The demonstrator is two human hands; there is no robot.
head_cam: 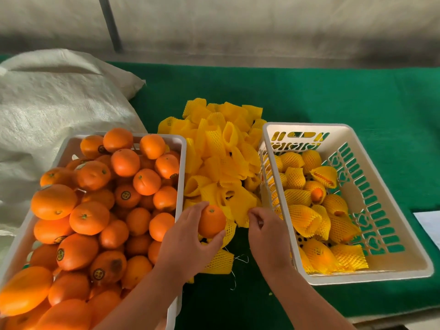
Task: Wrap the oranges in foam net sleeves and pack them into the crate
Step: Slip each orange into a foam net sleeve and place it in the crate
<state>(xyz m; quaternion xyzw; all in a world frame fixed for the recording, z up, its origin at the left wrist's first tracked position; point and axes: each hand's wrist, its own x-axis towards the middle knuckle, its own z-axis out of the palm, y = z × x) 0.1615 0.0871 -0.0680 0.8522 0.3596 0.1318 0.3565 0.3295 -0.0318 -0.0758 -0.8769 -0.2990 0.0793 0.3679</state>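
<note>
My left hand (188,239) grips a bare orange (212,223) just right of the left white crate (179,148), which is heaped with several loose oranges (100,210). My right hand (266,232) pinches the near edge of a yellow foam net sleeve (240,206) at the front of the sleeve pile (221,151). The right white crate (385,258) holds several oranges wrapped in yellow sleeves (316,210).
Both crates stand on a green cloth-covered table (309,91). A white woven sack (52,98) lies behind the left crate. A pale wall and a grey pole (110,22) are at the back. A white sheet corner (428,225) shows at the right edge.
</note>
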